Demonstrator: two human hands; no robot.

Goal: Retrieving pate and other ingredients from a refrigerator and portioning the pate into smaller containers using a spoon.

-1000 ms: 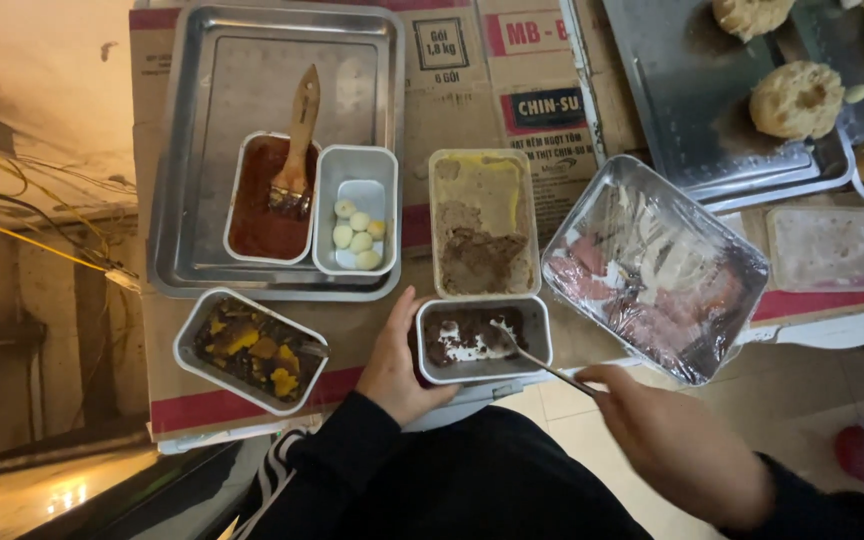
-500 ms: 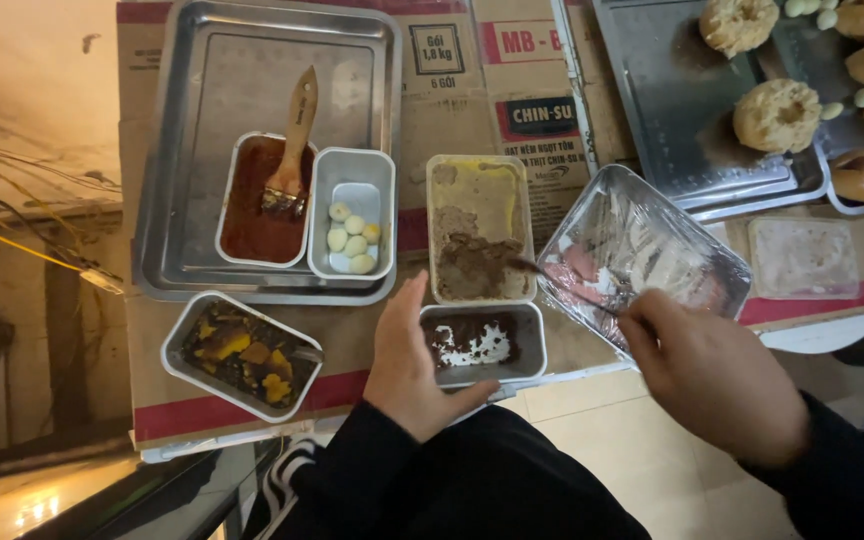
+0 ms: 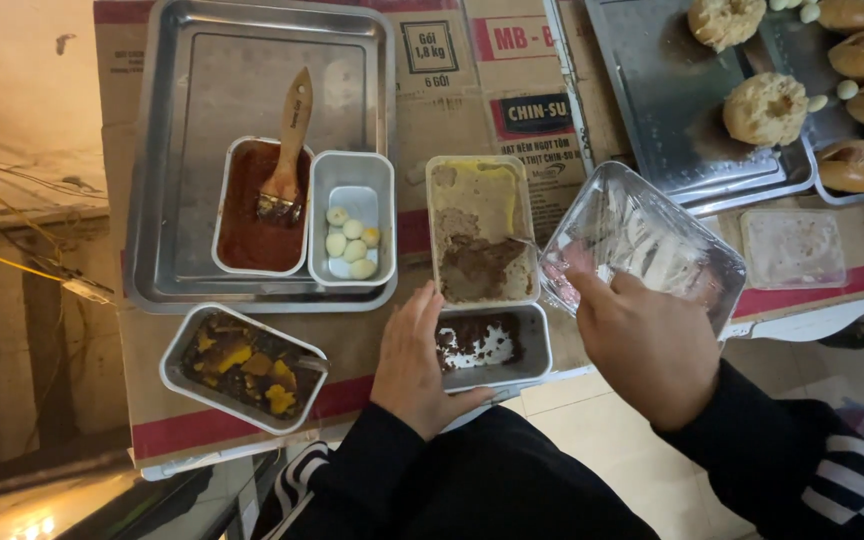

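1. While our right hand point(image 3: 652, 345) hovers off the counter's near edge, its grip is closed round a thin utensil whose tip point(image 3: 524, 243) pokes into the tall pâté tin point(image 3: 480, 230), so the tool's long axis runs roughly sideways, from the hand leftward and a bit away from us.
2. Our left hand point(image 3: 414, 365) lies flat with fingers spread, holding nothing, and rests against the left wall of the small steel tin point(image 3: 492, 350) at the near edge.
3. That small tin sits just in front of the pâté tin, touching or nearly so, between our two hands.
4. Honestly the right hand is nearer the foil tray of meat point(image 3: 652, 250), which is right beside it.
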